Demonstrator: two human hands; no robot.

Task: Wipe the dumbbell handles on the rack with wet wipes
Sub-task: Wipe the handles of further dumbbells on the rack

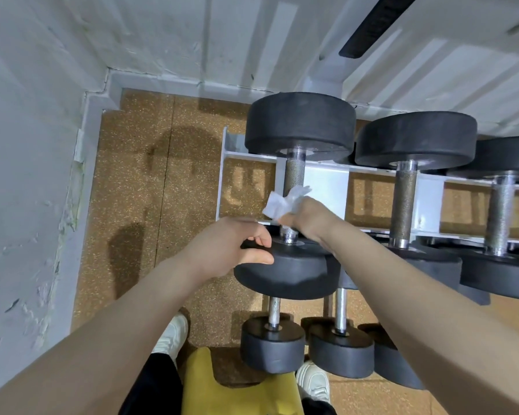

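My right hand (304, 217) clasps the limp wet wipe (282, 203) round the knurled handle (294, 178); left hand (231, 250) grips the heavy dumbbell's near head (285, 274), steadying.

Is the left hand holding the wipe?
No, the right hand grips the wipe around the dumbbell handle, while the left hand holds the near weight head.
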